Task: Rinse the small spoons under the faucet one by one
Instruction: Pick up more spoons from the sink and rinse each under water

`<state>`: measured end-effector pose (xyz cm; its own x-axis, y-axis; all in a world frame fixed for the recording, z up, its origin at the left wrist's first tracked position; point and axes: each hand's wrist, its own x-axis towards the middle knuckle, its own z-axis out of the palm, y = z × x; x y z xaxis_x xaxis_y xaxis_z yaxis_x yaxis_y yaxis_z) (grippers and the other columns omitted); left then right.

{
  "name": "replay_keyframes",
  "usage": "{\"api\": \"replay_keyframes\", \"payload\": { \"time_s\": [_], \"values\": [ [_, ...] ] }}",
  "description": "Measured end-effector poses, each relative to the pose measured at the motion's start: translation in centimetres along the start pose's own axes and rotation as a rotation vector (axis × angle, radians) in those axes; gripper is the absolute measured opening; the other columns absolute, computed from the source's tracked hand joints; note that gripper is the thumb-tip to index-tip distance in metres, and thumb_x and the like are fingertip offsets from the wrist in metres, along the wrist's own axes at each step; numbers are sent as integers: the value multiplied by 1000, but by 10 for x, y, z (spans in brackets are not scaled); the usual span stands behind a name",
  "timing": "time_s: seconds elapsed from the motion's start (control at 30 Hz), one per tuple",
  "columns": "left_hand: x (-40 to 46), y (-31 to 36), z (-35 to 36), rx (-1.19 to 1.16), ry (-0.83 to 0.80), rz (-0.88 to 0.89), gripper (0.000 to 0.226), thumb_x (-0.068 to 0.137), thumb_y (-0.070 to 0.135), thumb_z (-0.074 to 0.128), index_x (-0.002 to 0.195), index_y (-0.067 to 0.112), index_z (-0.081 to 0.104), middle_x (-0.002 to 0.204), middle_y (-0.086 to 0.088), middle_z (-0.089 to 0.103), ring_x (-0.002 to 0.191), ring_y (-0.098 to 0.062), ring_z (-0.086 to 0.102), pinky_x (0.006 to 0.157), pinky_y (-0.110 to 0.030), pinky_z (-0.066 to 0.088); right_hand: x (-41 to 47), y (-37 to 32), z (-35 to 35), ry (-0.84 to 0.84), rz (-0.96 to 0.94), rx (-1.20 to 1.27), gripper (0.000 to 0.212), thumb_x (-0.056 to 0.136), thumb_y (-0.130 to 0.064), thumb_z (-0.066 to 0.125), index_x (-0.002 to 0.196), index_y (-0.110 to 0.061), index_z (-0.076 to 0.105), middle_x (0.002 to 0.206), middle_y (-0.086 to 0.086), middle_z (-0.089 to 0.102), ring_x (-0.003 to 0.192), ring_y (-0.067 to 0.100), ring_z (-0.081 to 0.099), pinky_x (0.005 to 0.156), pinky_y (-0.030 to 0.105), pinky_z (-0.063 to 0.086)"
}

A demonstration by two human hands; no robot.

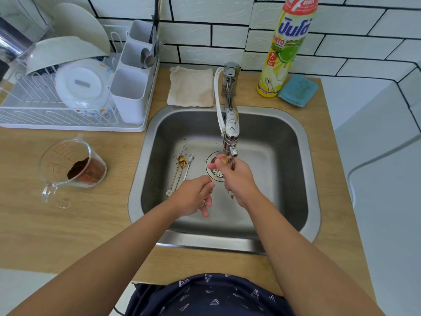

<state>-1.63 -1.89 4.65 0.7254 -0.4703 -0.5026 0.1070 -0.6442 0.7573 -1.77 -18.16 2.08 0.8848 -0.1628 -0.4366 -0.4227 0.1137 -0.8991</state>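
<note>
A small gold spoon point(214, 178) is held slanted over the drain point(216, 172), its bowl up under the faucet point(231, 131) outlet. My left hand point(193, 197) pinches its thin handle low down. My right hand point(237, 176) has its fingertips closed on the spoon's bowl right below the spout. Three more small spoons point(182, 169), two gold and one silver, lie side by side on the sink floor left of the drain, flower-shaped ends toward me. Another flower end point(231, 194) shows beneath my right wrist; whether it is held I cannot tell.
The steel sink point(136, 185) is set in a wooden counter. A dish rack point(68, 124) with a cutlery caddy stands at the back left. A glass measuring jug point(73, 165) with brown powder sits left of the sink. A folded cloth point(191, 87), a dish soap bottle point(284, 49) and a blue sponge point(298, 90) line the back.
</note>
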Motion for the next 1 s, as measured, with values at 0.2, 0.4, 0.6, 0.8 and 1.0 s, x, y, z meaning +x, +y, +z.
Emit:
{"api": "replay_keyframes", "payload": {
  "time_s": [0.2, 0.4, 0.6, 0.8, 1.0],
  "values": [
    [-3, 2, -3, -110, -11, -30, 29, 109, 28, 37, 92, 11, 54, 66, -2, 67, 49, -20, 66, 44, -22, 40, 5, -3, -4, 37, 100, 283, 29, 110, -27, 44, 106, -14, 69, 97, 7, 81, 38, 5, 23, 39, 20, 22],
    [-6, 5, -14, -708, -178, -168, 27, 108, 31, 41, 98, 11, 56, 67, -2, 54, 37, -10, 32, 45, -21, 27, -2, 3, -12, -44, 54, 315, 7, 98, -23, 69, 95, -17, 72, 78, -7, 76, 40, 4, 25, 38, 19, 24],
    [-13, 0, -11, -399, -220, -168, 32, 109, 37, 35, 96, 15, 53, 72, 1, 57, 69, -27, 73, 55, -24, 47, -3, 10, -5, 92, 63, 116, 23, 106, -33, 56, 91, -17, 66, 88, 3, 81, 36, 1, 42, 39, 13, 33],
    [-12, -1, -10, -427, -192, -135, 29, 109, 33, 37, 96, 13, 53, 72, 1, 55, 56, -21, 64, 49, -23, 44, -8, 6, -1, 55, 47, 37, 16, 98, -30, 66, 84, -23, 72, 79, -5, 74, 41, 1, 42, 42, 16, 32],
    [-5, 7, -6, -440, -116, -103, 30, 109, 30, 38, 98, 11, 57, 68, 2, 56, 47, -15, 55, 46, -22, 42, -3, 0, -2, 85, 134, 131, 33, 104, -43, 55, 96, -17, 74, 79, 0, 80, 38, 7, 27, 38, 22, 25]
  ]
}}
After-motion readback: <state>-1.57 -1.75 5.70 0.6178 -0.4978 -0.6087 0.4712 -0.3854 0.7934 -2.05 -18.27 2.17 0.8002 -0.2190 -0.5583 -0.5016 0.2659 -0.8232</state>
